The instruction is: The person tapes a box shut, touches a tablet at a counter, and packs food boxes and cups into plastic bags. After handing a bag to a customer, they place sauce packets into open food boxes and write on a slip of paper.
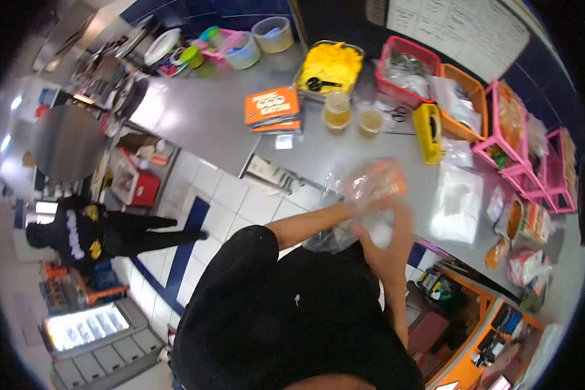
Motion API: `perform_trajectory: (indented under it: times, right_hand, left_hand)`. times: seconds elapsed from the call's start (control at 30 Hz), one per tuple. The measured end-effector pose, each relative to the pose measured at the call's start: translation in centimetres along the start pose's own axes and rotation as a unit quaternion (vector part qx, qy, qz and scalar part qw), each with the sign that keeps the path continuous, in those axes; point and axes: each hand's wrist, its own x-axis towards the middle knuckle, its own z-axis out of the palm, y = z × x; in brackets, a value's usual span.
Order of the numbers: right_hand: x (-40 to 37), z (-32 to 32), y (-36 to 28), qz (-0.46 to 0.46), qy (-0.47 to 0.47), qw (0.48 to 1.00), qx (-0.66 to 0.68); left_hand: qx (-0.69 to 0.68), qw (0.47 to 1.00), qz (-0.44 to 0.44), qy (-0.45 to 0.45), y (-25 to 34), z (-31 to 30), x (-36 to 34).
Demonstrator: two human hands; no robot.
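Observation:
A clear plastic bag (364, 185) with an orange printed packet (389, 181) in it or behind it is at the counter's front edge, blurred by motion. My left hand (359, 209) reaches to the bag from the left; its fingers are hidden behind the crumpled film. From below, my right hand (390, 244) curls its fingers and thumb round the bag's lower part, near a whitish patch. More loose film (331, 239) hangs below my left forearm, against my black shirt.
Behind the bag stand two cups of yellowish liquid, a cup (337, 116) and a cup (370, 121). Orange boxes (272, 107), a yellow tape dispenser (429, 133), a yellow-filled tray (331, 65) and white bags (457, 201) lie around. Another person (84, 227) stands at left.

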Motion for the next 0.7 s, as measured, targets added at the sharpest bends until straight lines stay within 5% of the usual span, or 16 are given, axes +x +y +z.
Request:
perform_trajectory:
  times: [0.1,0.2,0.27,0.37,0.43,0.47,0.53,0.63,0.7]
  right_hand:
    - [2.8,6.3,5.9,-0.132,0.033,0.973,-0.188]
    - [3.4,9.7,14.3,-0.179,-0.025,0.979,-0.097]
    - [5.4,7.8,16.9,-0.151,0.103,0.977,-0.112]
    - [8.3,1.5,15.0,0.007,0.258,0.966,-0.025]
    - [8.2,1.0,14.7,0.043,0.272,0.960,-0.044]
    - [7.4,0.9,14.8,0.094,0.242,0.964,0.055]
    - [6.8,1.2,14.4,0.144,0.206,0.956,0.152]
    - [6.8,1.9,13.3,0.135,0.237,0.927,0.257]
    - [7.1,2.8,12.5,0.154,0.241,0.908,0.306]
  left_hand:
    - [-0.015,0.995,0.031,-0.096,-3.2,0.3,-2.0]
    - [-0.022,0.992,0.027,-0.121,-4.1,0.0,-1.8]
    - [-0.021,0.993,0.022,-0.111,-3.6,-2.0,-0.4]
    - [-0.033,0.997,0.033,-0.059,0.5,-11.5,2.5]
    - [-0.068,0.972,0.015,-0.224,0.4,-17.8,5.0]
    - [-0.073,0.971,0.014,-0.226,0.9,-21.5,6.5]
    - [0.128,0.825,-0.004,-0.550,1.6,-28.6,9.0]
    - [0.059,0.898,0.012,-0.435,0.9,-35.6,8.9]
    - [-0.073,0.974,0.053,-0.206,-2.2,-37.6,7.8]
